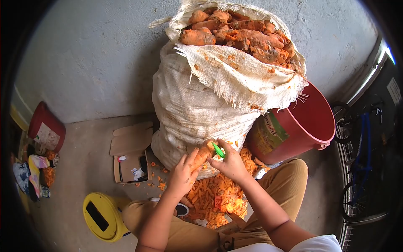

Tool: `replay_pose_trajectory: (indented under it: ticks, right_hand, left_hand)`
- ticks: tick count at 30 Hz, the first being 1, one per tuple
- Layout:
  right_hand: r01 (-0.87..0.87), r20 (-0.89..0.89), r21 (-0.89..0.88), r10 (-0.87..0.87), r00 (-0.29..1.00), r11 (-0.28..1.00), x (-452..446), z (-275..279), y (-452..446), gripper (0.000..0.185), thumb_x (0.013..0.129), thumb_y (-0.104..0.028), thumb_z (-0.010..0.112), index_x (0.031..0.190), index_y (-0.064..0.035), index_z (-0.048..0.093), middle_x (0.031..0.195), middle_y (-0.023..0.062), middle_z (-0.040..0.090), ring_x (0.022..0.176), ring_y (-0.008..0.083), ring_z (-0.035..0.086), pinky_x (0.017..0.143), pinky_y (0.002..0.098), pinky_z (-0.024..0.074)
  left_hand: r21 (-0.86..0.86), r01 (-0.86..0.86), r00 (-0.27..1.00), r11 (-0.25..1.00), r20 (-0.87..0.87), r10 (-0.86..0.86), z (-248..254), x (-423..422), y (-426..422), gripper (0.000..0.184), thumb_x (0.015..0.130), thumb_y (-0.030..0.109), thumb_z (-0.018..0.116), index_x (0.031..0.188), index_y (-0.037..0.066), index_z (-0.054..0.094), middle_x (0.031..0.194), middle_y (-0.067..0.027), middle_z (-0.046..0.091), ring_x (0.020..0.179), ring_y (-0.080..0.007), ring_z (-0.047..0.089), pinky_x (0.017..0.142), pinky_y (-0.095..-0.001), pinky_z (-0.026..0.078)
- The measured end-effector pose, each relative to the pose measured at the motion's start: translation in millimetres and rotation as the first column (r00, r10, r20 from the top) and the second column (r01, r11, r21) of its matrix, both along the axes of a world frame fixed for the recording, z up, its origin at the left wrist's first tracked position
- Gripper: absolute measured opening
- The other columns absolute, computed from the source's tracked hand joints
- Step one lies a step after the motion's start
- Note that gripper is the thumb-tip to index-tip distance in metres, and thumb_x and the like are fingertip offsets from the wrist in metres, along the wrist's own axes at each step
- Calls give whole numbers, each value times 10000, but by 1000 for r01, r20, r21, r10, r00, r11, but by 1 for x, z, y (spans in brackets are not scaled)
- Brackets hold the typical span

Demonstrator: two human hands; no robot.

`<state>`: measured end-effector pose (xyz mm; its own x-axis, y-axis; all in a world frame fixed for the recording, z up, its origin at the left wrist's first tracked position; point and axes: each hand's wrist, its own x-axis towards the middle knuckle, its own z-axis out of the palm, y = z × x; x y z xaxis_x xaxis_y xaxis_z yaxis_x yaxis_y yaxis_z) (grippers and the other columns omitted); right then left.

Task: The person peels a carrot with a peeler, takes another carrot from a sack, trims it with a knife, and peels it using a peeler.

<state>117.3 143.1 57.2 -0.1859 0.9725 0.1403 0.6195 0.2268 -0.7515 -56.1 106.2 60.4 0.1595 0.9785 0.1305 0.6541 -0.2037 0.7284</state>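
My left hand [181, 174] is wrapped around the lower end of a large orange carrot [202, 156], which is tilted with its top to the upper right. In my right hand [231, 163] is a green peeler [218, 150], close against the carrot's upper end; its blade is hidden. Both hands are in front of a tall white woven sack [193, 101], whose open top is heaped with soiled carrots [247, 40]. Beneath my hands, between my legs, lies a pile of orange peelings [214, 195].
A big red bucket [312, 111] stands right of the sack. To the left are an open cardboard box [131, 164], a yellow lidded bucket [103, 216] and a tilted red container [47, 128]. A blue bicycle [363, 155] leans at the far right; a grey wall [105, 59] rises behind.
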Motion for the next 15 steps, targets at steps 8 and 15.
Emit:
replay_pose_trajectory:
  ticks: [8, 15]
  right_hand:
    - [65, -76, -109, -73, 994, 992, -6, -3, -1, 696, 615, -214, 614, 1171, 101, 339, 1016, 273, 498, 952, 354, 510, 825, 351, 411]
    - [84, -73, -40, -87, 994, 996, -7, -18, -1, 649, 620, -199, 601, 1150, 95, 368, 1020, 263, 496, 948, 360, 506, 833, 361, 405]
  left_hand:
    - [97, 48, 999, 994, 1, -48, -11, 2, -2, 513, 716, 55, 576, 1200, 78, 407, 927, -166, 491, 767, -358, 523, 659, -374, 435]
    - [50, 55, 998, 997, 16, -56, -6, 5, -4, 502, 711, 41, 576, 1187, 63, 418, 940, -172, 496, 796, -361, 525, 678, -368, 436]
